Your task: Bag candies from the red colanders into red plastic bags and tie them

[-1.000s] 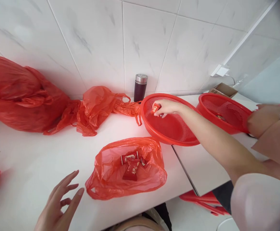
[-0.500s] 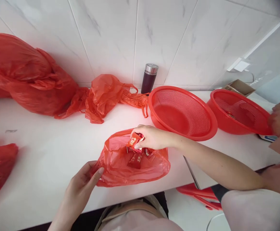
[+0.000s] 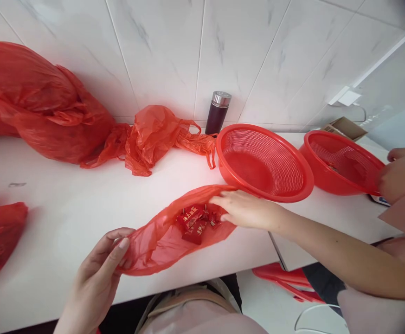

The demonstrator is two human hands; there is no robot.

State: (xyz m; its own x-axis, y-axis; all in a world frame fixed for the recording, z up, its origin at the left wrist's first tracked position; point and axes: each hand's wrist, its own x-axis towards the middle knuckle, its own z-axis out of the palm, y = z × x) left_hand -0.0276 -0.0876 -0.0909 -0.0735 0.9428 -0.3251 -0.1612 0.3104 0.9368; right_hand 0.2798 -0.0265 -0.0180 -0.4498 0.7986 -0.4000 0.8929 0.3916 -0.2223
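A red plastic bag (image 3: 160, 250) lies on the white table in front of me with its mouth spread wide. Several red-wrapped packets (image 3: 197, 227) with gold lettering rest inside it. My left hand (image 3: 101, 264) pinches the bag's left rim between thumb and fingers. At the bag's right end, my right hand (image 3: 246, 209) reaches over the opening, fingers apart and empty, close to the packets.
Two red mesh baskets (image 3: 265, 185) (image 3: 341, 181) stand to the right. Behind are a dark thermos (image 3: 217, 113), a crumpled red bag (image 3: 155, 132) and a big filled one (image 3: 49, 106). Another person's hand (image 3: 400, 176) is beside the far basket; a red bag (image 3: 0, 236) lies at left.
My right hand has let go of a red packet, which now lies in the bag, and moved right. My left hand has drawn the bag's rim left, stretching the mouth.
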